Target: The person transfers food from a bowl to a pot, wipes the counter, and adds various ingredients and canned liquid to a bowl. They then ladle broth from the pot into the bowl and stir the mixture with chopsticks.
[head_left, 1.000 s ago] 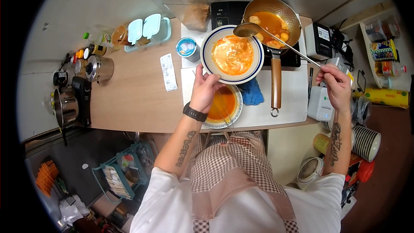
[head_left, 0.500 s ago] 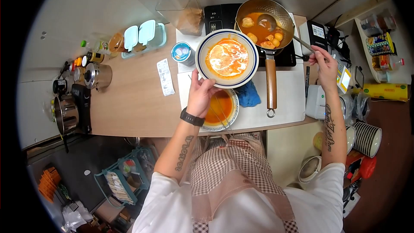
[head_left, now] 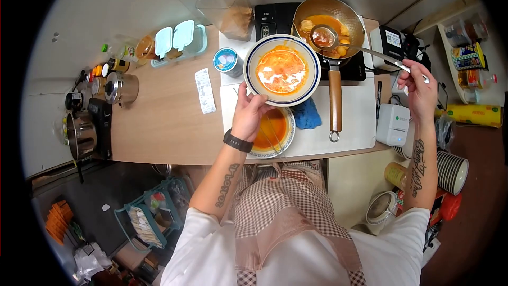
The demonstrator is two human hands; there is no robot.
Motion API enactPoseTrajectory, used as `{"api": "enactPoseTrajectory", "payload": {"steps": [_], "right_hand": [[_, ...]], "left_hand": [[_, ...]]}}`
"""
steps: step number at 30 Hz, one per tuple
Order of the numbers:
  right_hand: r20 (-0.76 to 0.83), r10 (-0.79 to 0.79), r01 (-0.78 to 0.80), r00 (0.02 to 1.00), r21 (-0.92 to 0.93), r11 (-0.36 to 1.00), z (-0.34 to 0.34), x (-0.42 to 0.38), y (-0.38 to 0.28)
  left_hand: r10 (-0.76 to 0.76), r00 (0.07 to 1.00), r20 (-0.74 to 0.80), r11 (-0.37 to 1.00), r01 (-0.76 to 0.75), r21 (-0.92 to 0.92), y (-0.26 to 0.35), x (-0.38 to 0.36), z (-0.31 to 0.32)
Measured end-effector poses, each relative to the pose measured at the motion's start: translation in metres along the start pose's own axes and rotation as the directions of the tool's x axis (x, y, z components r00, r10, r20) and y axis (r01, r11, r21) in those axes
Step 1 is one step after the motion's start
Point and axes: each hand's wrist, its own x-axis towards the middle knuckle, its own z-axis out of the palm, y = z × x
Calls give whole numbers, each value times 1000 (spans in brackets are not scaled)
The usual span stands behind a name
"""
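My left hand (head_left: pixel 250 116) grips the near rim of a white bowl (head_left: pixel 253 86) with blue bands, and orange soup (head_left: pixel 283 69) lies in it. To the right, my right hand (head_left: pixel 420 87) is closed around the handle of a metal ladle (head_left: pixel 324 37). The ladle's cup is over the pan (head_left: pixel 353 13), just beyond the bowl's rim, with reddish-orange liquid in it. Round pale pieces (head_left: pixel 341 51) and orange broth are in the pan, whose wooden handle (head_left: pixel 335 100) points toward me. Below the held bowl, a second bowl (head_left: pixel 292 136) of orange liquid contains a wire utensil (head_left: pixel 273 130).
A black induction cooker (head_left: pixel 270 16) is under the pan. Around the bowls are a blue cloth (head_left: pixel 307 115), a can with a blue lid (head_left: pixel 226 60), a receipt (head_left: pixel 205 91) and a clear container (head_left: pixel 233 18). A white box-shaped device (head_left: pixel 392 125) stands at the right.
The ladle has risen out of the broth and moved left toward the bowl, now carrying liquid. My right hand has shifted right and slightly down. The held bowl stays nearly in place.
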Motion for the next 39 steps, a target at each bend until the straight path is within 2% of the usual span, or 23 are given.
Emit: {"api": "enactPoseTrajectory", "payload": {"steps": [8, 13, 17, 22, 26, 33, 36, 39], "right_hand": [[165, 2, 8, 986, -61, 998, 13, -24, -13], [350, -105, 154, 931, -116, 981, 8, -26, -4], [269, -247, 289, 931, -129, 949, 4, -18, 11], [69, -257, 265, 964, -329, 906, 22, 13, 47], [-15, -175, 164, 984, -281, 946, 15, 28, 73], [-92, -1, -8, 996, -105, 994, 6, 17, 56], [-96, 49, -49, 994, 6, 999, 2, 21, 55], [-84, 47, -45, 995, 31, 999, 1, 16, 40]], "left_hand": [[9, 1000, 13, 1000, -9, 6, -2, 4, -1], [1, 1000, 8, 1000, -2, 11, -2, 4, -1], [4, 1000, 16, 1000, -4, 10, -4, 6, -4], [4, 1000, 3, 1000, -4, -12, 3, 2, 6], [-4, 1000, -2, 1000, 4, -1, 5, 0, 8], [-1, 1000, -17, 1000, 2, 6, -1, 1, 2], [-2, 1000, -13, 1000, 2, 2, -3, 1, 1], [-8, 1000, 0, 1000, 8, 0, -3, 1, -2]]}}
